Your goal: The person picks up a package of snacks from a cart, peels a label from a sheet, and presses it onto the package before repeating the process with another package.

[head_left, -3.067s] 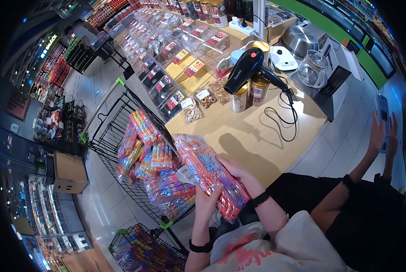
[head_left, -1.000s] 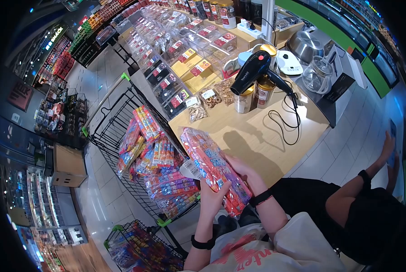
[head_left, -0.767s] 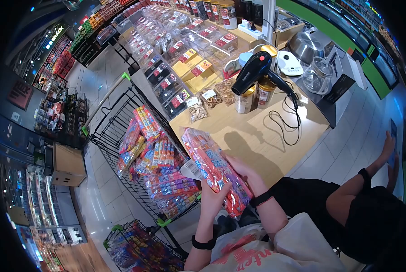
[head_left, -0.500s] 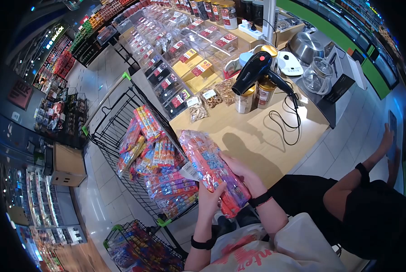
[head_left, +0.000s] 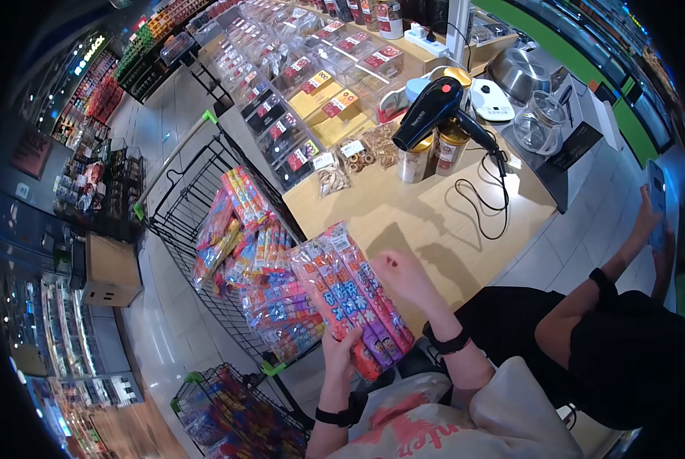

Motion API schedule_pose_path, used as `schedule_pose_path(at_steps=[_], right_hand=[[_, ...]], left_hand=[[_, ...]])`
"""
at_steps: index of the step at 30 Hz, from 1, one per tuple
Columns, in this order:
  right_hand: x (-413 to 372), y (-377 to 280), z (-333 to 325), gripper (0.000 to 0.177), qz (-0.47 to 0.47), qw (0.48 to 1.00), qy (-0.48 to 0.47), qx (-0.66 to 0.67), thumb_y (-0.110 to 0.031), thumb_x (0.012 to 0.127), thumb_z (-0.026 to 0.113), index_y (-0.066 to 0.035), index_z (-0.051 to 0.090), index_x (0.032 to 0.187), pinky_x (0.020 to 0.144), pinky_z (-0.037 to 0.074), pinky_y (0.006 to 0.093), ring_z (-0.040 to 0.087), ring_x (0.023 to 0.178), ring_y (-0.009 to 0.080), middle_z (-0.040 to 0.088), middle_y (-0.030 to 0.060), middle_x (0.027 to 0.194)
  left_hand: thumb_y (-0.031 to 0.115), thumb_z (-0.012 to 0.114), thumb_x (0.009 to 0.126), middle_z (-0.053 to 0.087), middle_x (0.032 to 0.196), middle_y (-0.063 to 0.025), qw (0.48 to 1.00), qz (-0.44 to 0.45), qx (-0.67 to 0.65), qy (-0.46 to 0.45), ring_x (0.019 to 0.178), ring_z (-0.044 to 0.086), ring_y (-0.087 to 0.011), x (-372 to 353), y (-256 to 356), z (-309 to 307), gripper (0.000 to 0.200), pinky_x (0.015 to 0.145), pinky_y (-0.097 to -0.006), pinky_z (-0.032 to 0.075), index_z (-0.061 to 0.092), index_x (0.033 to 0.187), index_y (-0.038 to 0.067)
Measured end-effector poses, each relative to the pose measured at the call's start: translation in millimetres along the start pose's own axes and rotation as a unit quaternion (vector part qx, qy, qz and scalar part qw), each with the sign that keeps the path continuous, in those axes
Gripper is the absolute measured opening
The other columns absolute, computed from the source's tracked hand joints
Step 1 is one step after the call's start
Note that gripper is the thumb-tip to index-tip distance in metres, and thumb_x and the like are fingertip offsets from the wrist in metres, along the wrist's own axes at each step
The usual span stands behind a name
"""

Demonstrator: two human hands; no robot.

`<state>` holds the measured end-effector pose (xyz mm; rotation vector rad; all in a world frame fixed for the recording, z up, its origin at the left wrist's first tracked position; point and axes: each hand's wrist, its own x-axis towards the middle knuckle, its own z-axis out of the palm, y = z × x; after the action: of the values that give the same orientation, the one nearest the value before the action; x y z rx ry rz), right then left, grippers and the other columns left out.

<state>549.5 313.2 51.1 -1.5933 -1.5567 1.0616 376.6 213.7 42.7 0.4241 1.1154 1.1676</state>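
Observation:
My left hand (head_left: 338, 351) grips the lower left edge of a clear plastic pack of long, colourful printed sticks (head_left: 348, 294), its thumb lying over the front. The pack is tilted, with pink, orange and purple wrappers showing and a white label near its top. Just off the pack's right side is my right hand (head_left: 405, 277), its fingers curled in a loose fist and nothing visible in them. Similar packs (head_left: 270, 264) lie heaped in a black wire shopping cart (head_left: 176, 200) with green corners, left of my hands.
A wooden table (head_left: 342, 210) carries a black hair dryer (head_left: 432, 115), jars (head_left: 413, 164), bagged dried snacks (head_left: 332, 177) and labelled boxes. A second basket of packs (head_left: 220, 405) stands lower left. On the right is a person in black (head_left: 626, 359) holding a phone (head_left: 655, 200).
My right hand has let go of the pack and moved up beside its right edge. The pack has turned, so its printed front and label now face me.

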Motion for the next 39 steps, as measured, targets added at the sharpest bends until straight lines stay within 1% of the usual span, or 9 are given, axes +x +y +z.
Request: schedule_pose_path(at_steps=[1, 4, 7, 10, 14, 16, 22, 28, 39], right_hand=[[1.3, -9.4, -7.4, 0.030, -0.021, 0.996, 0.070, 0.045, -0.028, 0.082, 0.060, -0.001, 0.061, 0.097, 0.074, 0.045, 0.0328, 0.055, 0.080, 0.0242, 0.055, 0.0131, 0.084], [8.5, -30.0, -12.2, 0.035, -0.071, 0.990, 0.050, 0.108, -0.022, 0.076, 0.067, -0.002, 0.059, 0.104, 0.079, 0.044, 0.0326, 0.055, 0.089, 0.0258, 0.056, 0.0138, 0.093], [13.8, -28.4, 9.5, 0.033, -0.133, 0.984, 0.091, 0.074, -0.018, 0.076, 0.067, -0.004, 0.060, 0.105, 0.079, 0.044, 0.0314, 0.053, 0.091, 0.0240, 0.055, 0.0115, 0.092], [12.6, -23.4, 22.8, 0.032, -0.145, 0.981, 0.092, 0.086, -0.017, 0.076, 0.067, -0.003, 0.061, 0.104, 0.079, 0.044, 0.0319, 0.053, 0.090, 0.0238, 0.054, 0.0104, 0.092], [5.4, -25.6, 29.1, 0.030, -0.137, 0.980, 0.115, 0.091, -0.015, 0.076, 0.067, -0.003, 0.062, 0.103, 0.077, 0.045, 0.0322, 0.055, 0.088, 0.0237, 0.055, 0.0108, 0.091], [4.1, -26.9, 29.7, 0.024, -0.130, 0.974, 0.127, 0.133, -0.011, 0.077, 0.065, -0.003, 0.062, 0.099, 0.073, 0.046, 0.0323, 0.057, 0.082, 0.0240, 0.056, 0.0108, 0.087], [8.0, -26.5, 35.7, 0.006, -0.140, 0.969, 0.177, 0.099, -0.008, 0.081, 0.058, -0.003, 0.057, 0.085, 0.063, 0.047, 0.0342, 0.059, 0.072, 0.0283, 0.057, 0.0110, 0.082], [2.7, -24.7, 41.5, 0.006, -0.142, 0.972, 0.187, -0.003, -0.010, 0.085, 0.053, -0.005, 0.054, 0.088, 0.063, 0.047, 0.0370, 0.059, 0.074, 0.0319, 0.059, 0.0122, 0.083], [-6.0, -24.2, 46.0, 0.008, -0.107, 0.984, 0.145, -0.005, -0.011, 0.090, 0.045, -0.005, 0.049, 0.093, 0.059, 0.047, 0.0397, 0.060, 0.073, 0.0337, 0.061, 0.0124, 0.083]], left_hand=[[-0.003, 0.063, 0.074, 0.058, 0.105, -0.0103, 1.000, -0.002, -0.003, 0.004, 0.092, 0.059, -0.0193, -3.1, -0.5, -1.2, 0.044, 0.081, -0.0328, 0.049, 0.046, 0.114, -0.001], [-0.004, 0.060, 0.072, 0.058, 0.103, -0.0100, 1.000, 0.009, 0.004, 0.018, 0.090, 0.060, -0.0199, -8.2, -1.1, -4.5, 0.044, 0.081, -0.0330, 0.049, 0.046, 0.113, -0.001], [-0.002, 0.061, 0.072, 0.058, 0.104, -0.0105, 1.000, -0.001, 0.012, 0.018, 0.091, 0.060, -0.0205, -15.3, -2.0, -11.2, 0.045, 0.082, -0.0338, 0.049, 0.045, 0.114, -0.001], [-0.001, 0.061, 0.071, 0.058, 0.104, -0.0108, 0.999, -0.006, 0.040, 0.006, 0.093, 0.059, -0.0209, -22.2, -1.5, -12.8, 0.047, 0.083, -0.0344, 0.049, 0.044, 0.115, -0.001], [-0.003, 0.061, 0.072, 0.057, 0.106, -0.0107, 0.999, -0.014, 0.040, 0.002, 0.094, 0.059, -0.0204, -25.4, -5.1, -17.1, 0.049, 0.085, -0.0344, 0.047, 0.042, 0.117, -0.001], [-0.005, 0.062, 0.073, 0.057, 0.107, -0.0101, 0.999, -0.023, 0.027, -0.006, 0.095, 0.058, -0.0194, -25.8, -7.0, -18.4, 0.050, 0.086, -0.0341, 0.046, 0.042, 0.118, -0.001], [-0.005, 0.063, 0.073, 0.057, 0.108, -0.0101, 1.000, -0.019, 0.011, -0.010, 0.095, 0.058, -0.0196, -26.4, -10.0, -18.3, 0.050, 0.086, -0.0339, 0.046, 0.042, 0.118, -0.001], [-0.006, 0.062, 0.073, 0.057, 0.107, -0.0101, 1.000, -0.020, 0.005, -0.011, 0.095, 0.058, -0.0193, -26.4, -11.6, -18.8, 0.048, 0.085, -0.0336, 0.046, 0.043, 0.117, -0.001], [-0.006, 0.060, 0.074, 0.058, 0.106, -0.0108, 1.000, -0.028, -0.009, -0.008, 0.093, 0.059, -0.0197, -25.4, -14.9, -21.7, 0.044, 0.084, -0.0334, 0.047, 0.044, 0.115, -0.002]])
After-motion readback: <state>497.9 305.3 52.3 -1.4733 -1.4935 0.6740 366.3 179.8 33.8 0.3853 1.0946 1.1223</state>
